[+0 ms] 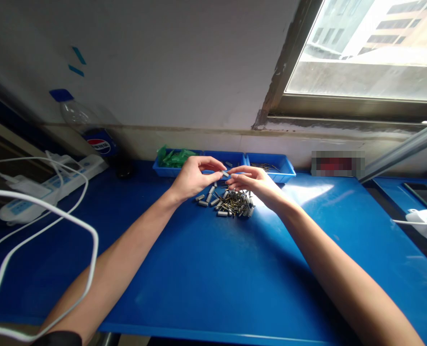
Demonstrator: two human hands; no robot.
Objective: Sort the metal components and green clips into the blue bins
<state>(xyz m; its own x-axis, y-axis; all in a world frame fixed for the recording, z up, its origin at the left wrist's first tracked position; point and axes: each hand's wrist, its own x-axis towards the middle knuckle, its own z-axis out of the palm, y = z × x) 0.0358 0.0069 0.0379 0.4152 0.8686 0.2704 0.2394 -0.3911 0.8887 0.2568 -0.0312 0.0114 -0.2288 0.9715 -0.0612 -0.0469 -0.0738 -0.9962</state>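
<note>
My left hand (195, 177) pinches a small grey block-shaped piece (225, 173) between thumb and fingertips, above the table. My right hand (251, 181) meets it from the other side, its fingertips drawn together at the end of the piece. Whatever those right fingertips grip is too small to make out. Just below both hands lies a loose pile of thin brass-coloured and dark pins or screws (237, 203). Similar grey blocks are scattered in and around that pile, one of them a grey block (222, 214) at its front edge.
Behind my hands a blue tray (291, 172) holds thin metal pieces; another blue bin (158, 169) holds green plastic. A cola bottle (100, 139), a power strip (51, 190) and a looping white cable (95, 240) occupy the left. The blue table (206, 283) runs underneath.
</note>
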